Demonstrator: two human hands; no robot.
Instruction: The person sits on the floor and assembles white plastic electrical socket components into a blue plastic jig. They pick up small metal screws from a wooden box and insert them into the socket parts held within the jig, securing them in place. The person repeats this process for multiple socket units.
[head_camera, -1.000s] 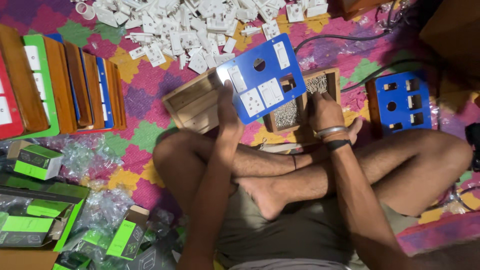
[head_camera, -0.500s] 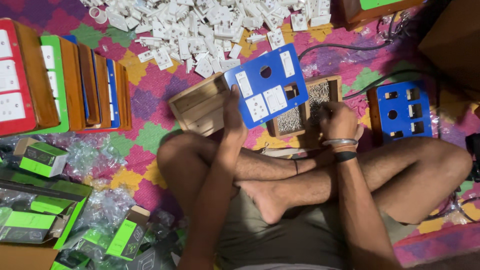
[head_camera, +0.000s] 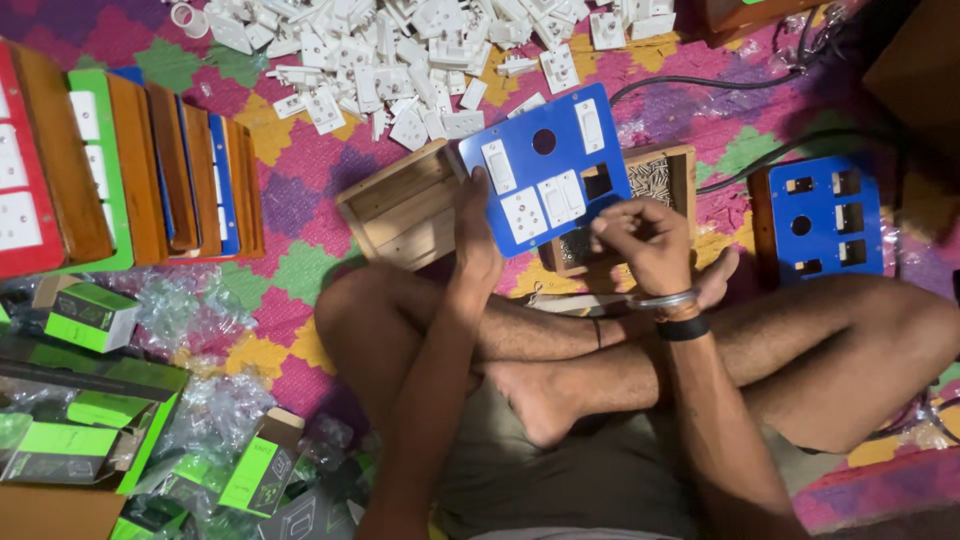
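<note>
A patterned mat (head_camera: 300, 200) in pink, green and yellow covers the floor, and the person sits on it cross-legged. Along the mat's left edge stands a row of wooden boxes (head_camera: 150, 170) on their sides, faced with red, green and blue plates. At the top lies a wide heap of white switches and sockets (head_camera: 400, 50). At lower left are green and black cartons (head_camera: 90, 315) among crumpled clear bags (head_camera: 200, 310).

At the far right sits a second blue board (head_camera: 820, 215), fixed on its wooden box, with empty square cut-outs. Black cables (head_camera: 720, 85) run across the mat above it.

Just in front of the knees lies an open wooden box (head_camera: 405, 205), and beside it to the right a smaller wooden tray (head_camera: 655, 180) filled with small screws.

The blue plate (head_camera: 545, 170) is held tilted above these two, between the hands. It carries several white switches and sockets, a round hole and one open square hole.

The left hand (head_camera: 475, 235) grips the plate's lower left edge, thumb on the front face. The right hand (head_camera: 645, 235), with bands at the wrist, has its fingers curled together at the plate's lower right edge, over the tray; whether it pinches anything I cannot tell.
</note>
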